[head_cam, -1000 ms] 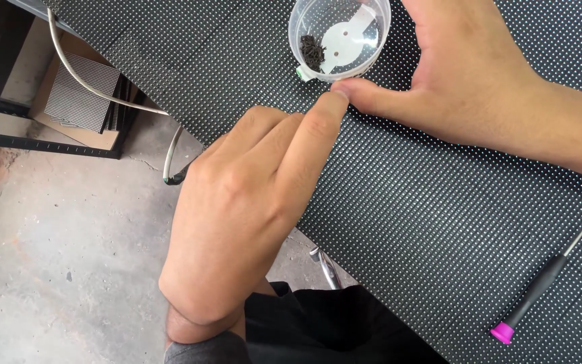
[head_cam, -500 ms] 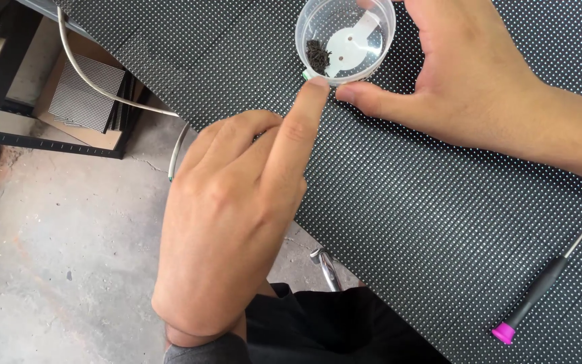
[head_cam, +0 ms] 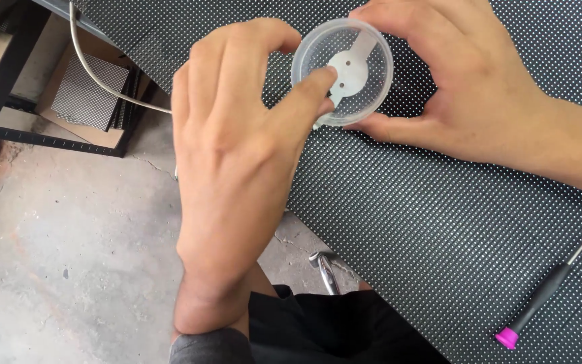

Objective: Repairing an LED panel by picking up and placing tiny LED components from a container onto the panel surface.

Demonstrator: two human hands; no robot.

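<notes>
The small clear plastic cup [head_cam: 343,71] stood on the black dotted panel [head_cam: 439,216] that served as the surface, near its upper edge. The right hand [head_cam: 459,87] cupped it from the far side, its grip closed around the cup's wall with thumb below and fingers above. The left hand [head_cam: 237,148] reached over the rim, forefinger tip dipped inside onto a white flat piece [head_cam: 351,67] at the bottom, its grip loose and holding nothing. A black screwdriver with a pink cap [head_cam: 540,300] lay well apart, lower right
</notes>
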